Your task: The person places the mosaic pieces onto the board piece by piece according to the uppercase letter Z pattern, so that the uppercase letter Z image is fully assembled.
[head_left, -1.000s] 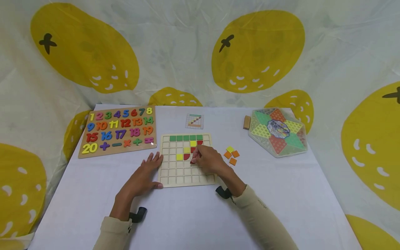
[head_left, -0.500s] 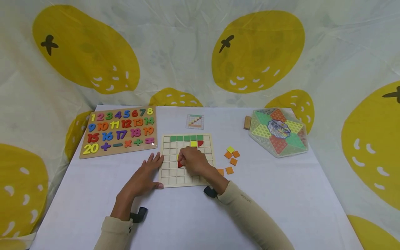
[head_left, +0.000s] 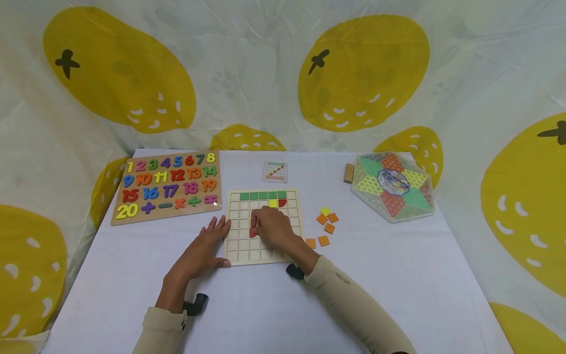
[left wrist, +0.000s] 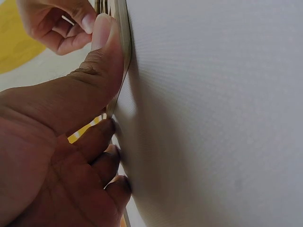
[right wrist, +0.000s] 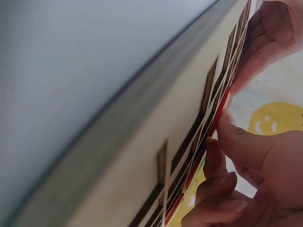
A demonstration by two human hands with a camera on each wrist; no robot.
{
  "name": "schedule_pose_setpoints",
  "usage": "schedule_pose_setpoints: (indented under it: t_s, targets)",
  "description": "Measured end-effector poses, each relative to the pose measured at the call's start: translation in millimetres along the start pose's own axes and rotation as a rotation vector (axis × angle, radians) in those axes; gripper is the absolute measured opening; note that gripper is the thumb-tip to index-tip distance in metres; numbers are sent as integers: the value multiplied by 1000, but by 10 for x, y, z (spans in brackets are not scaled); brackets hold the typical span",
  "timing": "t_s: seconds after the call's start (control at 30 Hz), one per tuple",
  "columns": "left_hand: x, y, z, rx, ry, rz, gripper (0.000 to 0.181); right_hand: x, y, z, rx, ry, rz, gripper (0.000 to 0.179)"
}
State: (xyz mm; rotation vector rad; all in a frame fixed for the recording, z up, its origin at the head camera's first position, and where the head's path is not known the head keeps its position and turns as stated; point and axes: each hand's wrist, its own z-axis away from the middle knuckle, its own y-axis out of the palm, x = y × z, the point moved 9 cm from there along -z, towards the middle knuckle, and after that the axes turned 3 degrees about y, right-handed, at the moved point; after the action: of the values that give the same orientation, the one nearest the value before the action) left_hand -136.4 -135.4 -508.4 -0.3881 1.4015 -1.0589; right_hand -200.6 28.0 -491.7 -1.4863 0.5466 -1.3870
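My right hand [head_left: 275, 228] pinches a red tile [head_left: 253, 234] with one rounded side, low over the left-middle squares of the wooden grid board [head_left: 301, 231]. In the right wrist view the thumb lies against a red tile [right wrist: 218, 113] at the board's surface. A row of green tiles [head_left: 263, 195] fills squares near the far edge, with a yellow tile [head_left: 273, 202] and a rounded red tile [head_left: 282, 202] below it. Other tiles are hidden under the right hand. My left hand [head_left: 204, 250] rests along the board's left edge, thumb at the near corner.
Several orange tiles [head_left: 329, 228] and a yellow tile [head_left: 325, 211] lie right of the board. A pattern card [head_left: 275, 172] is behind it. A number board [head_left: 168, 187] stands at left; a hexagonal star-pattern game box [head_left: 393, 187] and a small wooden block [head_left: 349, 173] at right.
My right hand moved left across the board with a red tile, then settled lower at the left-middle squares. Two orange tiles by the board's right edge came into view. The left hand stayed put.
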Motion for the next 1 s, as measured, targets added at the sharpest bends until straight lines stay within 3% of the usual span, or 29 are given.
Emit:
schedule_pose_setpoints:
  t_s: [0.2,0.5,0.63,1.0]
  targets:
    - [-7,18,-1,8,-3,24,115,-3,-5,18,12,-7,24,16]
    - [-25,-10,15,0,0,14,114,-167,-228,148,-9,12,-118,9]
    - [-20,-10,15,-3,2,-1,115,-364,-417,191,-56,45,-176,7]
    - [-19,-8,15,-5,-11,-4,116,-1105,-856,305,-139,133,-188,18]
